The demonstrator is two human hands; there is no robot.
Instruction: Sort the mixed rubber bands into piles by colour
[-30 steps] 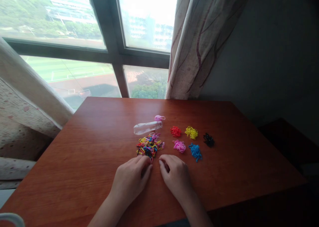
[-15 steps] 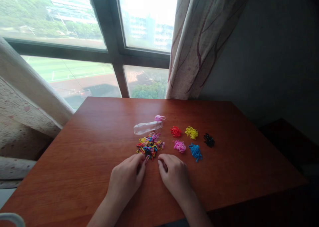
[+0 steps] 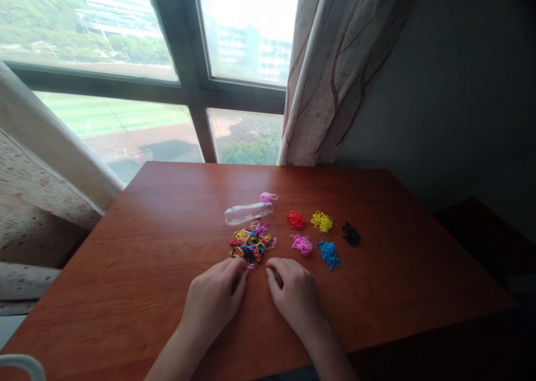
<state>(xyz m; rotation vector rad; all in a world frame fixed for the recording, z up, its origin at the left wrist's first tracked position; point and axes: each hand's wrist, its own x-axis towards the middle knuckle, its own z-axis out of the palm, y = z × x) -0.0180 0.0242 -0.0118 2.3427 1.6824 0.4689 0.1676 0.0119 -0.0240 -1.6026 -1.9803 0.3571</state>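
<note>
My left hand is closed in a pinch at the near edge of a mixed pile of small coloured loops, which look like rubber bands. A pink rubber band sticks out from its fingertips. To the right of it, my right hand rests on the table with thumb and fingers curled together. Whatever lies between those fingertips, if anything, is hidden. Behind the pile, a clear bottle lies on its side, its mouth to the right. Just past the mouth is a pink cap-like piece with a loop.
Right of the mixed pile lie separate heaps by colour: red, yellow, pink, blue and black. The brown wooden table meets a window and curtains. A white curved object shows at lower left.
My left hand has shifted slightly right, and the pink band at its fingertips has moved and turned with it. My right hand stays almost where it was.
</note>
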